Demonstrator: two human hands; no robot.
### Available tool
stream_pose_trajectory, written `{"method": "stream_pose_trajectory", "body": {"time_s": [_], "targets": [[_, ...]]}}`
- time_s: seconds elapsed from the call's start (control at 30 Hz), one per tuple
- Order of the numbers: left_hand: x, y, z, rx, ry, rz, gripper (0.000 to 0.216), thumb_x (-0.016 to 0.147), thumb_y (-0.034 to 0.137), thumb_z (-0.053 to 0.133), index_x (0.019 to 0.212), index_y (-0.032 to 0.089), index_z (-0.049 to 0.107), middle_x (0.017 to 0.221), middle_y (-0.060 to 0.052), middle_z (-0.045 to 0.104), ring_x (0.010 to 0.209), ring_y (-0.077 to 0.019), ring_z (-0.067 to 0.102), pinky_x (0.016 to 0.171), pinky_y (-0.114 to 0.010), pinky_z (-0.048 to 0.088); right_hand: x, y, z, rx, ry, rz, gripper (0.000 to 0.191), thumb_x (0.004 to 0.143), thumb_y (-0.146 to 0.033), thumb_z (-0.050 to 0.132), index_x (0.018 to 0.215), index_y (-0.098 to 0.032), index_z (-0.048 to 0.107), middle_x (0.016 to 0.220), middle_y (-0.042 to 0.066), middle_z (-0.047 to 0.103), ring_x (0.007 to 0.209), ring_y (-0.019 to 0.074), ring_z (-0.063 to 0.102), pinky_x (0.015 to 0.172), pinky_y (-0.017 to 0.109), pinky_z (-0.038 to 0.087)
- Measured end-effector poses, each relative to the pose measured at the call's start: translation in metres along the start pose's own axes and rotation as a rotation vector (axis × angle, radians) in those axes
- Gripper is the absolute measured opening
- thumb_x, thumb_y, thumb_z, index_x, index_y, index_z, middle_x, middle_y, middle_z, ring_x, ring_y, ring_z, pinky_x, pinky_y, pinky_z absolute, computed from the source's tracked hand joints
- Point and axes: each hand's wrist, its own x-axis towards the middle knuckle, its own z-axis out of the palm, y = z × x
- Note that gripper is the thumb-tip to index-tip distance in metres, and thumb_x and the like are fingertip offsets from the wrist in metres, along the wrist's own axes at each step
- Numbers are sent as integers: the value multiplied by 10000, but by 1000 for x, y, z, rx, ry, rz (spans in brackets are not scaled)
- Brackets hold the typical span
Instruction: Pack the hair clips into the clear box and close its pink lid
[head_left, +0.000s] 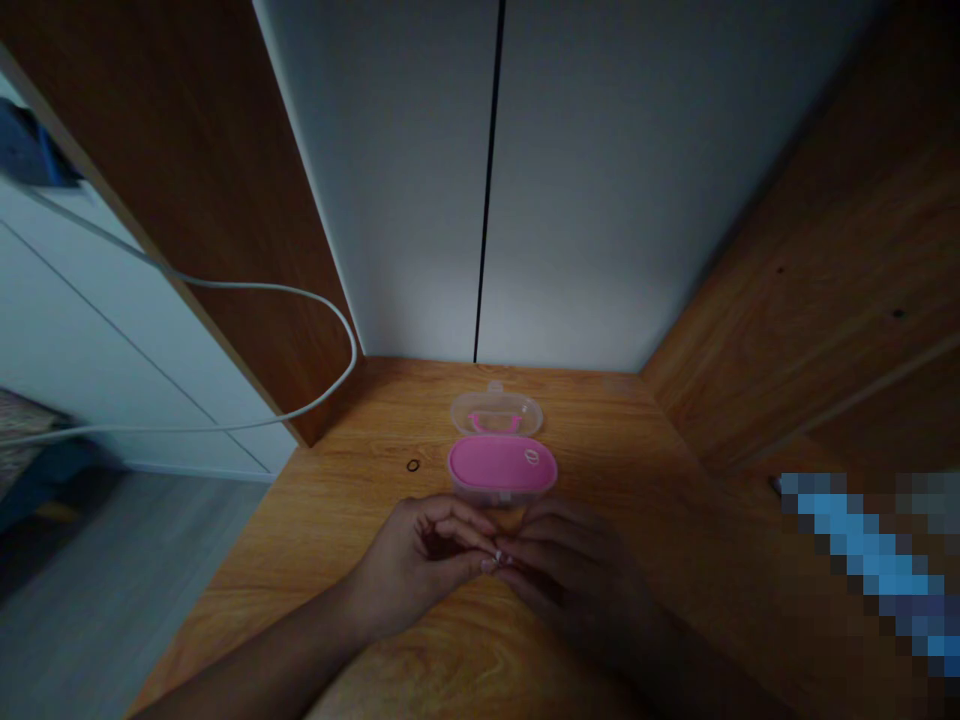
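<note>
Bare wood lies left of my hands, out to the tabletop (pixel 262 560) edge; white panels (pixel 420 200) close the back. Pink oval case (pixel 495 462), smooth, just beyond my fingers; its clear lid (pixel 459 412) lies open behind. Case's long axis: left–right. Thin black ring (pixel 413 465) left of it. My left hand (pixel 420 555) and right hand (pixel 574 560) pinch a small pale item (pixel 499 556) between meeting fingertips, in front of the case; its axis I cannot tell.

The wood-grain surface (pixel 300 540) carries an open clear-and-pink case (pixel 495 463) and, near it, a small dark ring (pixel 409 467).
</note>
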Motion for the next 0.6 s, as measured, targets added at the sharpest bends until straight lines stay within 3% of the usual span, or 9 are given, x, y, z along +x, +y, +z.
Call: {"method": "stream_pose_trajectory", "body": {"time_s": [0.1, 0.2, 0.4, 0.6], "targets": [[-2, 1, 0, 56, 4, 33, 151, 812, 211, 757, 944, 155, 710, 817, -64, 795, 729, -138, 742, 733, -236, 577, 2, -3, -2, 15, 22, 11, 236, 820, -128, 738, 1017, -201, 629, 827, 12, 735, 797, 160, 668, 750, 303, 565], [-5, 4, -3, 166, 45, 111, 136, 870, 247, 680, 960, 147, 693, 745, -64, 772, 610, -125, 694, 617, -218, 550, 4, -5, -6, 7, 31, 30, 231, 808, -118, 731, 996, -204, 629, 826, 9, 737, 748, 156, 667, 731, 315, 561], [-2, 12, -19, 520, 316, 347, 115, 861, 239, 625, 868, 143, 688, 532, 25, 576, 469, -91, 508, 477, -185, 385, 16, -1, -23, -139, 134, 182, 104, 829, -182, 709, 920, -203, 662, 855, 46, 716, 762, 181, 652, 683, 320, 546], [7, 17, -47, 646, 509, 327, 129, 856, 249, 600, 862, 149, 681, 632, 0, 625, 537, -114, 527, 504, -205, 371, 41, 18, -26, -276, -24, 349, 76, 841, -279, 693, 815, -209, 678, 759, 37, 665, 723, 201, 617, 646, 334, 504]]}}
